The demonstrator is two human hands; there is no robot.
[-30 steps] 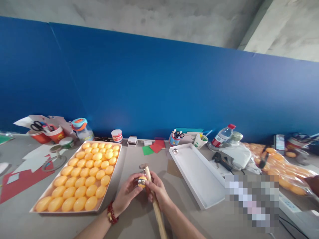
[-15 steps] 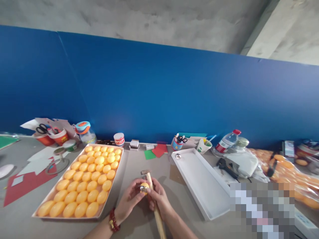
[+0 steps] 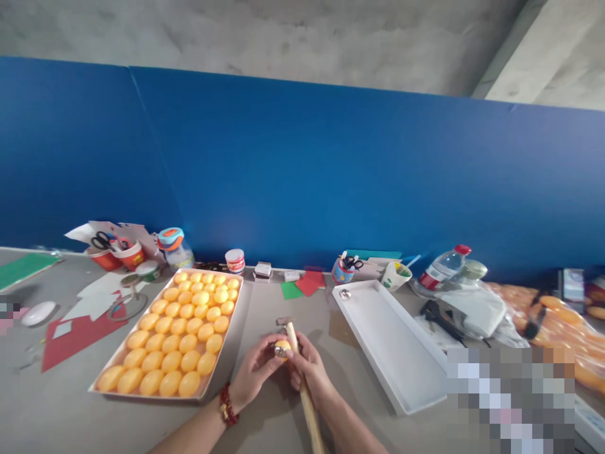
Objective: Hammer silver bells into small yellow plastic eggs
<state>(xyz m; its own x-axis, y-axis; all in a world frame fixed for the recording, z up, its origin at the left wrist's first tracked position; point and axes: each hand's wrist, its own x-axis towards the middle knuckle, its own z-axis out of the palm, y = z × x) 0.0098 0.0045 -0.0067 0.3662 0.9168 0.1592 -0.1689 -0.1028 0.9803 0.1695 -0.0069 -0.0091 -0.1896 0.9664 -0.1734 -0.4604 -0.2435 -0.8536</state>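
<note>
An orange ball [image 3: 283, 345] with a small shiny metal piece [image 3: 280, 352] against it sits in my left hand [image 3: 255, 372], whose fingers are closed around it. My right hand [image 3: 312, 369] grips a hammer [image 3: 309, 413] by its wooden handle, with the metal head pointing away from me, just beyond the ball. The right fingertips come up close to the ball; whether they press on it I cannot tell. To the left lies a shallow tray [image 3: 203, 388] filled with rows of orange balls. A white tray [image 3: 397, 353] on the right holds a shiny metal piece [image 3: 345, 294] in its far corner.
Along the blue partition [image 3: 302, 176] stand cups with scissors and pens, a small tub [image 3: 235, 261], a lidded jar [image 3: 174, 249] and a plastic bottle [image 3: 442, 268]. Red and green paper [image 3: 309, 284] lies at the back. Bagged orange balls [image 3: 558, 334] are at the far right.
The view has turned slightly left, so everything sits further right in the picture. Both hands keep their hold on the ball and the hammer, with little other movement.
</note>
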